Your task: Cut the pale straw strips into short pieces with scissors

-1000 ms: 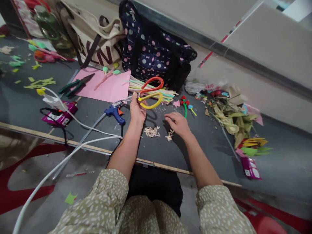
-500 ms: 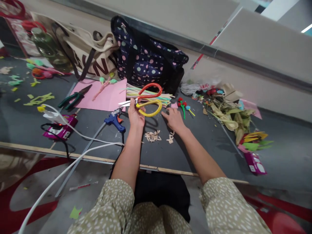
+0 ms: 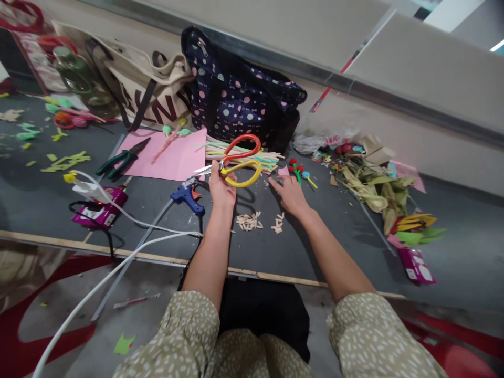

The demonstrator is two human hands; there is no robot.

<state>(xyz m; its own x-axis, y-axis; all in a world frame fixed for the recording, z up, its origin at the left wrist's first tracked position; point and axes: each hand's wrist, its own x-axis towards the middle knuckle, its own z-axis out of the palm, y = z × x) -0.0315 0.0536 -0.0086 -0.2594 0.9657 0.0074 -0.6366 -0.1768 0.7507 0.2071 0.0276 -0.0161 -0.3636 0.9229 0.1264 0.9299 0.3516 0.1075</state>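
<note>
My left hand is closed round the blade end of a pair of scissors, held above the table. One scissor handle is red and the other yellow, and both loops point right. My right hand rests low over the table with its fingers stretched out, apparently holding nothing. Just beyond its fingers lie a small pink scrap and little red and blue pipe-cleaner flowers. Small pale cut pieces lie in a pile between my forearms, with a smaller pile to its right. Behind the scissors lies a bundle of pastel strips.
A blue glue gun, green-handled pliers and a pink sheet lie to the left. A purple power strip trails white cable. Bags stand behind. Dried husks and a purple box are at the right.
My right hand has slid slightly right and nearer the red flowers. My left hand keeps the scissors in about the same place. The view has shifted a little.
</note>
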